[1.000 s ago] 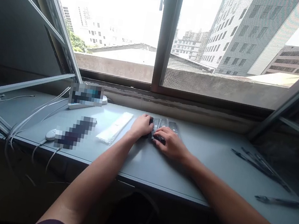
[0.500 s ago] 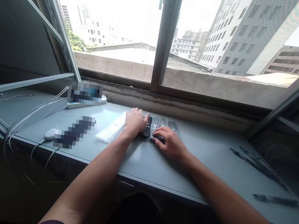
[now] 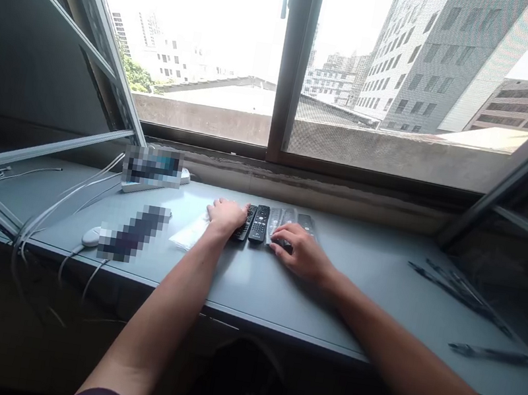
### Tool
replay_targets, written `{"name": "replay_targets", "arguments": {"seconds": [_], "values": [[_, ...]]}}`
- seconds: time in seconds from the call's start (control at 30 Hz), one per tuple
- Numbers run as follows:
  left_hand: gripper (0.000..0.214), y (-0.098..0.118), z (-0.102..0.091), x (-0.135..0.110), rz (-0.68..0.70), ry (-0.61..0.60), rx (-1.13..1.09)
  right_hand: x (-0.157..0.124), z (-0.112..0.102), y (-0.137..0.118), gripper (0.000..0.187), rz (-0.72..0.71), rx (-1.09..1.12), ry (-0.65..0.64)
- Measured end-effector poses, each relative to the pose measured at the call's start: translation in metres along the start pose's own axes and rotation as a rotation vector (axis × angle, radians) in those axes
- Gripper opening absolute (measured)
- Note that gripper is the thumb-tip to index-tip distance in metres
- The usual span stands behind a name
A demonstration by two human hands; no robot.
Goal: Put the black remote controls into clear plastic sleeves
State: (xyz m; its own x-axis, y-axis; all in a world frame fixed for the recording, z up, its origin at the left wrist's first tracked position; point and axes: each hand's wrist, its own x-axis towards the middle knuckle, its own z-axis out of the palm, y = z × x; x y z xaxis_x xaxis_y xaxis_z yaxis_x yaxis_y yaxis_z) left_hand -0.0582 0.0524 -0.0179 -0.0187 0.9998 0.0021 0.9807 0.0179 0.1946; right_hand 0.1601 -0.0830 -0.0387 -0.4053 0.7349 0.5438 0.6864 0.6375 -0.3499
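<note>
My left hand [image 3: 227, 216] lies palm down at the left end of a row of remotes. Its fingers are spread, and the thumb touches or lies over a black remote control [image 3: 244, 228], which it partly covers. Just to the right is a second black remote control [image 3: 259, 225], fully visible and untouched. My right hand [image 3: 303, 250] rests on the desk, fingers curved and apart from the thumb, at the near end of a remote in a clear plastic bag [image 3: 286, 216]. Another dark remote [image 3: 307, 222] shows partly behind this hand. Beneath my left wrist are clear plastic bags [image 3: 188, 233].
On the left stand a white power strip [image 3: 145, 187], a blurred dark device [image 3: 135, 234], a white round charger [image 3: 91, 236] and loose cables [image 3: 49, 210]. Dark pens or cables [image 3: 459, 295] lie right. Metal frames [image 3: 101, 51] slant up both sides; a window is behind.
My left hand has shifted left, uncovering the second black remote and leaving another beside it, closer to the plastic bags. My right hand stays in place.
</note>
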Motion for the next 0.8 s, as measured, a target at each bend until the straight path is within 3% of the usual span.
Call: {"name": "replay_targets", "arguments": {"seconds": [0.53, 0.8], "values": [[0.076, 0.000, 0.000, -0.001, 0.024, 0.017, 0.016, 0.000, -0.001, -0.001, 0.012, 0.005, 0.014, -0.017], [0.058, 0.004, -0.008, -0.012, 0.138, 0.308, -0.120, 0.000, -0.001, -0.001, 0.012, 0.015, 0.021, -0.016]]}}
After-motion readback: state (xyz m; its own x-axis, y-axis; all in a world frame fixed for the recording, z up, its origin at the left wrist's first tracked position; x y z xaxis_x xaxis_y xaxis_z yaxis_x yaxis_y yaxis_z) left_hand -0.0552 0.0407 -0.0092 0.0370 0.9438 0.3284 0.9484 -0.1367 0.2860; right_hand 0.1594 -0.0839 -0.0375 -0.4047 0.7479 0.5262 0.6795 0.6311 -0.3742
